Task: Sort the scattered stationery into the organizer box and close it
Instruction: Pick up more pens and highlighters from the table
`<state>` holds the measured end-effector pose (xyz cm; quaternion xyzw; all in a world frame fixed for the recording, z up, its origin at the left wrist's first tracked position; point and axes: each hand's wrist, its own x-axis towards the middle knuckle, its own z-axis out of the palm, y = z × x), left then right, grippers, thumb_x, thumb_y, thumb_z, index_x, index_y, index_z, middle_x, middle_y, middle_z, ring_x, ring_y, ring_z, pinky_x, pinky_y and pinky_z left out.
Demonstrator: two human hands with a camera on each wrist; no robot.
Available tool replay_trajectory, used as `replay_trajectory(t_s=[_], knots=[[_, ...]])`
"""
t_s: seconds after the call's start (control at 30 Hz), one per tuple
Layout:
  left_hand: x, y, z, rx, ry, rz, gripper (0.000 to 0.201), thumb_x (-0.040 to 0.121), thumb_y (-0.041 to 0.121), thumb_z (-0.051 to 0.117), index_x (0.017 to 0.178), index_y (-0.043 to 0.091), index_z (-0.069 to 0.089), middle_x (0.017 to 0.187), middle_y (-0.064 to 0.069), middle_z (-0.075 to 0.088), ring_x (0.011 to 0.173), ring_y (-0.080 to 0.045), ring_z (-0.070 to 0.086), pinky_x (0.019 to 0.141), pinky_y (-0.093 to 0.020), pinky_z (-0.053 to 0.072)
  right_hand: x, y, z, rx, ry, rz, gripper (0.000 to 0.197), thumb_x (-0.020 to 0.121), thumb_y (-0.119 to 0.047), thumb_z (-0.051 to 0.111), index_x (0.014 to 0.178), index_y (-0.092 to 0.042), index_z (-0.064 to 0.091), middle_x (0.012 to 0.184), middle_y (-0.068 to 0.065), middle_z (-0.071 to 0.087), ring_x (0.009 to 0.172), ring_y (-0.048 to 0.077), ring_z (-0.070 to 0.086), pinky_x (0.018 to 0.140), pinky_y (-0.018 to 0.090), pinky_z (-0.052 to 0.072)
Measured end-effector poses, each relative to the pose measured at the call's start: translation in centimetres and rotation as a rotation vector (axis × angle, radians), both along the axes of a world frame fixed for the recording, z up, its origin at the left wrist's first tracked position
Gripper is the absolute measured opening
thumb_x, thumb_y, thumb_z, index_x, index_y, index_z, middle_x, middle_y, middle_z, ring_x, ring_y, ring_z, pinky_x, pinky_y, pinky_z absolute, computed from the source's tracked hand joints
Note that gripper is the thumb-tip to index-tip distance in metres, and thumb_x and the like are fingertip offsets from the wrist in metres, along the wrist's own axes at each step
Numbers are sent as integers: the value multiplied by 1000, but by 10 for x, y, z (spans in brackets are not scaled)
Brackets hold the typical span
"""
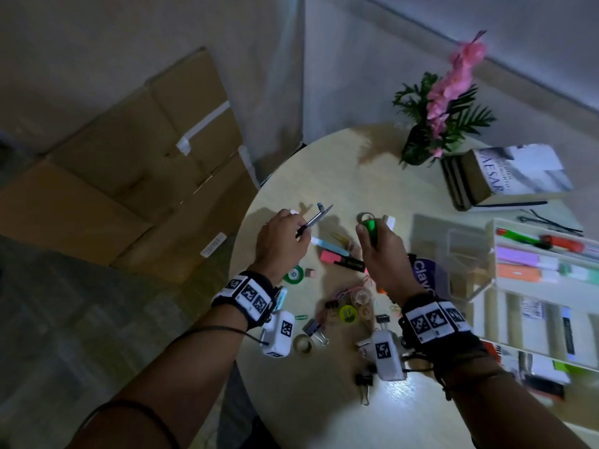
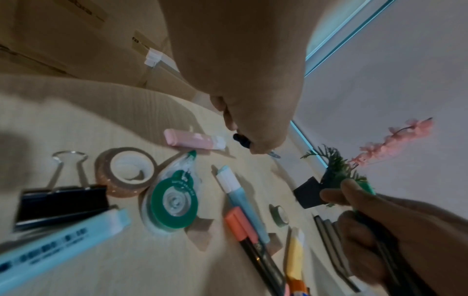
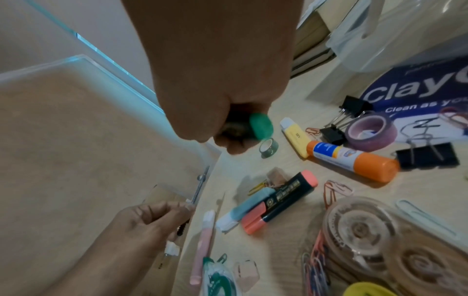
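Observation:
Above the round table (image 1: pixel 324 400), my left hand (image 1: pixel 285 234) pinches small metal scissors (image 1: pixel 316 219) by their black handles, blades pointing up and right. My right hand (image 1: pixel 377 247) grips a green marker (image 1: pixel 370 228), cap upward. The left wrist view has the scissors' tip (image 2: pixel 275 155) poking out below the fingers. The green cap (image 3: pixel 260 125) shows under my right fist in the right wrist view. The white organizer box (image 1: pixel 492 241) lies open at the right with highlighters in its compartments. A pink highlighter (image 1: pixel 340 259), a blue one (image 1: pixel 327 246) and a correction tape (image 1: pixel 294 274) lie between my hands.
Binder clips (image 1: pixel 316 328), tape rolls (image 1: pixel 303 343), paper clips and a glue stick (image 3: pixel 352 158) are scattered near my wrists. A flower pot (image 1: pixel 444 108) and stacked books (image 1: pixel 505 176) stand at the back right. Cardboard boxes (image 1: pixel 146 173) sit on the floor left of the table.

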<state>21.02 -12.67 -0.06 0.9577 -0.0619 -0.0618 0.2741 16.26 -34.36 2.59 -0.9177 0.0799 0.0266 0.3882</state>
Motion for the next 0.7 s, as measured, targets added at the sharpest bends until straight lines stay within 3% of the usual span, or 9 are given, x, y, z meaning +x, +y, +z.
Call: replay_trajectory(t_s=[0.03,0.1,0.17,0.27,0.37,0.43,0.5,0.6,0.7], knots=[[-1,-5,4,-63,3,-22,10,96,29,66,97,21,72,95,2,60,83,-19,61,69,-33,48,-6,-4,6,32,10,5,24,110,-37,47,99,-15,52,72,-7,57,63,7,55,55,19,38],[-4,-17,13,-152,-3,-65,7,97,27,66,99,21,70,97,6,56,85,-16,60,70,-32,50,-21,-15,20,84,56,2,33,111,-41,42,98,-12,53,76,-1,61,68,15,59,61,35,44],[-7,-34,23,-233,-37,-116,6,98,24,68,102,20,69,99,8,54,85,-11,59,74,-30,50,-39,-31,34,158,99,-23,31,109,-37,39,101,-13,56,81,3,64,74,20,60,68,38,45],[-14,-70,43,-346,-101,-199,7,97,20,70,104,18,71,100,8,58,83,-7,57,75,-26,48,-66,-66,51,170,114,-7,20,106,-27,41,101,-16,57,82,5,63,70,12,57,63,33,42],[-24,-112,64,-369,-140,-276,10,98,21,71,107,18,74,101,5,64,81,-8,58,75,-28,50,-92,-109,62,95,56,39,5,107,-24,51,105,-26,55,90,-6,57,75,1,52,66,23,37],[-31,-143,78,-379,-155,-332,12,98,22,71,108,18,76,100,3,66,81,-10,59,75,-29,52,-112,-138,72,39,18,34,21,106,-30,57,126,-25,60,103,-6,58,86,4,54,74,18,41],[-39,-172,89,-385,-173,-377,13,98,22,72,109,19,77,99,3,66,82,-12,61,75,-31,54,-136,-167,81,2,-9,-6,34,103,-33,63,136,-25,60,109,-5,62,93,9,60,79,23,48],[-51,-215,101,-341,-185,-419,15,97,22,73,111,21,79,99,2,68,85,-19,65,74,-34,55,-173,-211,86,24,-41,-159,32,97,-32,73,126,-35,61,98,-14,69,80,2,68,67,10,48],[-59,-252,105,-259,-186,-448,18,98,24,71,113,22,80,101,2,69,91,-22,65,75,-33,54,-205,-256,78,39,-43,-347,27,95,-28,76,118,-27,62,93,-12,73,76,-2,69,60,11,49]])
